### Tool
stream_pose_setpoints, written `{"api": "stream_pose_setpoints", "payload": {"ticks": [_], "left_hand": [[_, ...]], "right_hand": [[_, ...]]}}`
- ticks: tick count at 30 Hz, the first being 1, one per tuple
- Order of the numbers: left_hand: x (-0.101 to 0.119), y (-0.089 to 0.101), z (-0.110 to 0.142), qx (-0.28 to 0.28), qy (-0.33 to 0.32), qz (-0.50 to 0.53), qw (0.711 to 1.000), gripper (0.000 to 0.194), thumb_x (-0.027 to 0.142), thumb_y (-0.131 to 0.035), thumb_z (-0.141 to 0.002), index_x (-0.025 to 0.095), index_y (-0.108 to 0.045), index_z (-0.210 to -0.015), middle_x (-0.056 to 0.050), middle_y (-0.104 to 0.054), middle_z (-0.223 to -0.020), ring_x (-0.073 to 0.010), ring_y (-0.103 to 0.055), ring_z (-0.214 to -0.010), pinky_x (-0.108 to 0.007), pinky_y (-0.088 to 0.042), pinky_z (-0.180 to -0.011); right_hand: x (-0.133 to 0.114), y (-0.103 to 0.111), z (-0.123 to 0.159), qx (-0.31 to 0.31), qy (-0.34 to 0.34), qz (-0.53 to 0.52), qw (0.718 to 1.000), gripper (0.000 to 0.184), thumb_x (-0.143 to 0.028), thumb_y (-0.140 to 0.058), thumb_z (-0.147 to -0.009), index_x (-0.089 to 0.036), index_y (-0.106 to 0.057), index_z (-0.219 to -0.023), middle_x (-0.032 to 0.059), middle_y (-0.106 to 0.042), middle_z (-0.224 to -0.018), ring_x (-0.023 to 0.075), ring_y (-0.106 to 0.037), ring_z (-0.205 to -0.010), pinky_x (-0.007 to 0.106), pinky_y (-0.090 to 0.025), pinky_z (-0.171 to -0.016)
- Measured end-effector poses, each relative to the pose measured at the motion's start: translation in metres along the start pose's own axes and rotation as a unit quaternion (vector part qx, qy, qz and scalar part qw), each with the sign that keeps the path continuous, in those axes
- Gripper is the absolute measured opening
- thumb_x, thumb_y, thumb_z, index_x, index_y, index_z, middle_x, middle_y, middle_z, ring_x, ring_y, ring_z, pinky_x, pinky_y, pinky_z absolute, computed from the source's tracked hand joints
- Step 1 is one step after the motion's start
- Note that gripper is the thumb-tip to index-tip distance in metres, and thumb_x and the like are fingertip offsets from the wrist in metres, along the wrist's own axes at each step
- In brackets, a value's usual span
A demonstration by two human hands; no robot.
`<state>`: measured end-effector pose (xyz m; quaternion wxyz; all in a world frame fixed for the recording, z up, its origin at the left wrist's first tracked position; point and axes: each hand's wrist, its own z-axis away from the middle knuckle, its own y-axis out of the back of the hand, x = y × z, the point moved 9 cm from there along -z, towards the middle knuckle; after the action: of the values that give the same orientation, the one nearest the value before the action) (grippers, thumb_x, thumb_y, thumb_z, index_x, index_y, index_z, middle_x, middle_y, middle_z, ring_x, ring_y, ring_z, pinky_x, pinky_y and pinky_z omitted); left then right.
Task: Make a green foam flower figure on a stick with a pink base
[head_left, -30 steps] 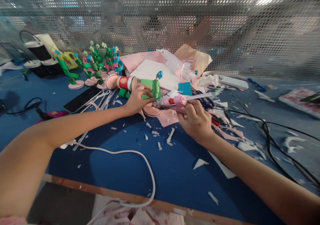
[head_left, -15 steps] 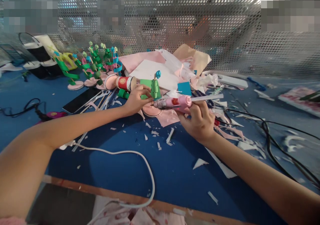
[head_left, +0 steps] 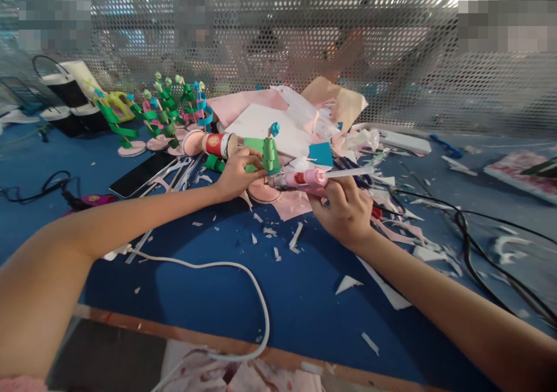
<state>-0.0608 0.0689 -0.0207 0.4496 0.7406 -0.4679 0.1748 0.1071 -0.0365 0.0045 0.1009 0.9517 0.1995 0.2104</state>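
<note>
My right hand point(head_left: 342, 209) grips a pink glue gun point(head_left: 304, 178), with a clear glue stick point(head_left: 350, 173) poking out of its back end. Its nozzle points left, at the foot of a small paper tree point(head_left: 270, 154) made of a green paper spiral with a blue paper tip. That tree stands upright over a round pink base point(head_left: 263, 191). On the tree's left side, my left hand point(head_left: 240, 173) has its fingers closed at the lower part of it. Whether nozzle and base touch, I cannot tell.
Several finished-looking paper trees point(head_left: 167, 108) on pink discs stand at the back left. A phone point(head_left: 141, 174), scissors point(head_left: 185, 171) and a red-labelled roll point(head_left: 217, 145) lie near my left hand. A white cable point(head_left: 243, 267) loops in front; black cables point(head_left: 465, 229) run at right.
The glue gun has shifted slightly, and its glue stick sits a little lower and further left. My left hand and the paper tree look nearly still.
</note>
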Motion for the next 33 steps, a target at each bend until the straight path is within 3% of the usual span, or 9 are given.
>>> {"api": "stream_pose_setpoints", "payload": {"ticks": [9, 21, 33], "left_hand": [[0.002, 0.000, 0.000, -0.001, -0.003, 0.004, 1.000, 0.014, 0.018, -0.070, -0.065, 0.014, -0.060, -0.057, -0.004, -0.060, -0.084, -0.0172, -0.053, -0.088, -0.032, -0.040, -0.085], [0.000, 0.000, 0.000, -0.005, 0.007, -0.013, 1.000, 0.015, 0.024, -0.070, -0.067, 0.015, -0.062, -0.058, -0.004, -0.061, -0.088, -0.0190, -0.051, -0.091, -0.035, -0.039, -0.088], [0.003, 0.001, 0.000, -0.004, 0.005, -0.011, 1.000, 0.016, 0.023, -0.071, -0.066, 0.016, -0.061, -0.056, -0.004, -0.062, -0.085, -0.0185, -0.053, -0.088, -0.036, -0.039, -0.088]], "right_hand": [[-0.007, 0.001, -0.002, 0.002, 0.041, -0.003, 0.999, 0.016, -0.015, -0.060, -0.074, -0.021, -0.045, -0.071, -0.0007, -0.057, -0.064, 0.0115, -0.053, -0.056, 0.022, -0.041, -0.054], [0.001, 0.002, 0.000, 0.008, -0.003, 0.010, 1.000, 0.011, -0.013, -0.057, -0.071, -0.020, -0.048, -0.073, 0.0019, -0.060, -0.070, 0.0121, -0.054, -0.056, 0.023, -0.037, -0.050], [0.015, -0.026, 0.010, -0.112, -0.096, -0.002, 0.989, 0.013, -0.026, -0.058, -0.077, -0.019, -0.047, -0.072, 0.0075, -0.061, -0.078, 0.0163, -0.058, -0.062, 0.024, -0.037, -0.047]]}}
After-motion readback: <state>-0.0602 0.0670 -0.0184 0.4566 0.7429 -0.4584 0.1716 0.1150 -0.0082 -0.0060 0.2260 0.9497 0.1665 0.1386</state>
